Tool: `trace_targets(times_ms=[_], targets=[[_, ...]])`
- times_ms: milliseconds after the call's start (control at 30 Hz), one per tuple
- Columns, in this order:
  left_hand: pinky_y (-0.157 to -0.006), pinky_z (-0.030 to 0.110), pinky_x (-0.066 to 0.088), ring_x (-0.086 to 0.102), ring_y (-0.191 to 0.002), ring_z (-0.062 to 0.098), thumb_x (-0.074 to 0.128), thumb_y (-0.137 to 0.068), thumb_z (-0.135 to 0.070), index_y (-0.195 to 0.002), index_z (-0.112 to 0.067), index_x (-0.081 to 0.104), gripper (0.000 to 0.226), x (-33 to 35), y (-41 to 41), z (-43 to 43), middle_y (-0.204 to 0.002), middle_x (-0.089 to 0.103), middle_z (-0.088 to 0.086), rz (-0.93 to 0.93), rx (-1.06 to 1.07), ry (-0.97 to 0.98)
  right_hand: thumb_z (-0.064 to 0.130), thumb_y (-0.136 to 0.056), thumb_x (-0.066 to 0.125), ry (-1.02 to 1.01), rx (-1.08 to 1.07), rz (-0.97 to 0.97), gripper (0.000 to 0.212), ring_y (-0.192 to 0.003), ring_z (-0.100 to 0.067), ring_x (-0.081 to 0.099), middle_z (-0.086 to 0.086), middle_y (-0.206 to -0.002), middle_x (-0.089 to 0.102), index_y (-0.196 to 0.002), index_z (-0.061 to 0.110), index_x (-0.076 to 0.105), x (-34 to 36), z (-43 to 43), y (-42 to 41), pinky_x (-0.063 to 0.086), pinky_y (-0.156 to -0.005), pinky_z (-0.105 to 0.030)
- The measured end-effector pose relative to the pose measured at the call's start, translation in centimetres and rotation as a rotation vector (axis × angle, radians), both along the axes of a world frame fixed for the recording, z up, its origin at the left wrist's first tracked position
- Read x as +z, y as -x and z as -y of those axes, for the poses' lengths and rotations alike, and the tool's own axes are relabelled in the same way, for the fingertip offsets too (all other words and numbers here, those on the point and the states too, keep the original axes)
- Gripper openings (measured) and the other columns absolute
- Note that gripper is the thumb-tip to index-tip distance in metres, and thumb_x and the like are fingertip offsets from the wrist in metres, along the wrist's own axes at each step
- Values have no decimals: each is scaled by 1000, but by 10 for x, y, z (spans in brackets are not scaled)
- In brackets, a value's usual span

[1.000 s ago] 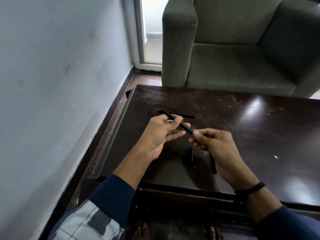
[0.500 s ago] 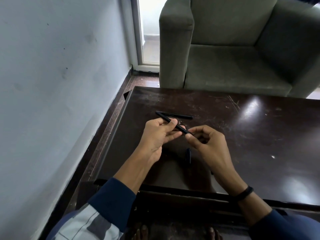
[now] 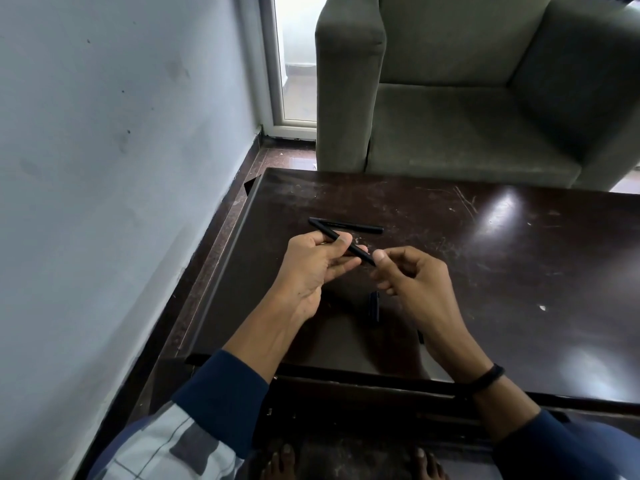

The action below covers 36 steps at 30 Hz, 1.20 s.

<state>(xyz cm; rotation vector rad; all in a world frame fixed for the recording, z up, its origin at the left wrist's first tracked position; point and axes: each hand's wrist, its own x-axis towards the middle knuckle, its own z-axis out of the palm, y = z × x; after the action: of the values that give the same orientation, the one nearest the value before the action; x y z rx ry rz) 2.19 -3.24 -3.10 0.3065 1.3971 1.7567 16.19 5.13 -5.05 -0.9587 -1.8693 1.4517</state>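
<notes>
Centrally, a slim black pen (image 3: 346, 244) is held above a dark wooden table (image 3: 519, 271), slanting from upper left to lower right. The left hand (image 3: 311, 268) grips its middle, thumb on top and fingers curled beneath. The right hand (image 3: 412, 282) meets the pen's lower-right end, with thumb and curled fingertips closed on the tip. The two hands are close together, joined only by the pen.

Just beyond the pen's upper-left end, a second black pen (image 3: 356, 226) lies flat on the tabletop, and in this view the two ends almost touch. Below the held pen, a short black cap (image 3: 374, 308) lies on the table between the wrists. A further dark piece (image 3: 420, 337) shows at the edge of the right wrist, mostly hidden; what it is cannot be told. A black wristband (image 3: 486, 377) circles the right wrist.

Farther beyond the pen stands a grey-green armchair (image 3: 467, 98), close against the table's far edge. To the pen's left rises a pale wall (image 3: 104, 168), ending at a white-framed glass door (image 3: 294, 64).
</notes>
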Motion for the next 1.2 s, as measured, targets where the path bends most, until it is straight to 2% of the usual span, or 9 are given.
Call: trace_targets(times_ms=[100, 233, 400, 567, 700, 867, 1000, 1133, 1200], targets=[[-74, 28, 62, 77, -88, 22, 64, -96, -4, -105, 7, 68, 15, 0, -1, 0, -93, 77, 16, 0, 0, 6, 25, -97, 69, -41, -1, 48, 7, -70, -10, 71, 3, -76, 77, -92, 24, 74, -2, 0, 0, 57, -70, -33], [-73, 28, 62, 77, -91, 25, 63, -96, -4, -105, 7, 66, 15, -1, -4, -1, -101, 75, 24, 9, -10, 9, 18, -87, 81, -80, -18, 65, 13, -79, -17, 71, 2, -82, 74, -90, 27, 72, -3, -2, -2, 61, -74, -37], [-74, 27, 62, 77, -90, 23, 63, -97, -5, -106, 7, 68, 15, 1, -1, 1, -93, 78, 15, -2, -18, 0, 35, -91, 76, -44, -14, 20, 8, -76, -13, 72, 2, -83, 75, -96, 30, 72, -2, -1, -1, 60, -74, -36], [-75, 28, 62, 77, -89, 21, 63, -97, -5, -105, 5, 68, 14, 2, -1, 1, -89, 79, 12, -8, -18, 9, 23, -96, 71, -54, -29, 41, 6, -76, -20, 73, 1, -76, 75, -90, 26, 74, 0, 0, -1, 62, -76, -47], [-74, 27, 62, 77, -89, 22, 63, -97, -5, -105, 5, 68, 14, 1, -1, 1, -88, 79, 11, 2, -12, 4, 21, -89, 79, -66, -22, 34, 10, -79, -17, 71, 1, -83, 73, -91, 28, 72, -1, -1, -1, 62, -75, -42], [-74, 27, 62, 77, -90, 21, 62, -97, -5, -102, 3, 69, 12, 2, 0, 1, -89, 79, 10, 1, -6, 6, 37, -93, 72, -20, -31, 14, 9, -74, -12, 73, 2, -79, 76, -94, 28, 72, 1, 0, -1, 59, -74, -36], [-75, 28, 62, 77, -89, 21, 63, -97, -5, -102, 3, 69, 12, 1, 0, 0, -88, 79, 11, -4, -6, 18, 26, -94, 73, -50, -33, 66, 8, -75, -18, 73, 3, -76, 76, -87, 26, 75, 2, -1, -3, 60, -72, -40], [-72, 26, 62, 77, -87, 21, 63, -97, -6, -104, 4, 68, 13, 0, -1, 0, -88, 79, 11, 7, -10, 26, 22, -87, 80, -81, -34, 74, 9, -76, -10, 69, 3, -81, 73, -88, 28, 73, 0, -2, -4, 58, -71, -28], [-71, 26, 62, 77, -86, 20, 62, -98, -5, -104, 5, 68, 13, 1, 0, 0, -87, 79, 11, 3, -10, 24, 27, -86, 81, -64, -23, 54, 10, -75, -9, 68, 3, -80, 73, -90, 28, 73, 0, -2, -3, 58, -71, -30]])
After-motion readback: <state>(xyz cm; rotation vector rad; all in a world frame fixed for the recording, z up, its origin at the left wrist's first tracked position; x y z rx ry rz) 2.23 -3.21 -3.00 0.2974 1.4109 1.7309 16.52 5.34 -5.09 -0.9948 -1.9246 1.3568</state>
